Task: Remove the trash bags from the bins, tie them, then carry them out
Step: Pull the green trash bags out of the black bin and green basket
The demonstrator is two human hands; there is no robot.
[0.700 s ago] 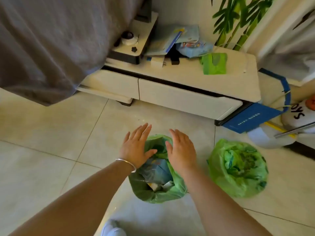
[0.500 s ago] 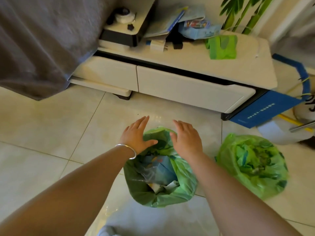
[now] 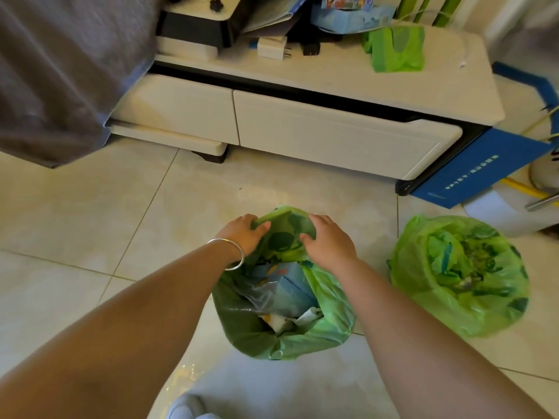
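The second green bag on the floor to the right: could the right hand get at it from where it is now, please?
Probably yes. The right hand grips the near bag, and only bare floor separates it from the second green bag, whose top lies open.

— Light? Warm, soft daylight, brightest at upper right; pale glare on the floor tiles [image 3: 266,189] just beyond the hands.

— Shadows? Forearms dark near the lens; a deep band under the cabinet [image 3: 332,134].

— Sharpness? Centre fairly crisp. Grey fabric [image 3: 60,71] at left smeared. Wide-angle bowing at edges.
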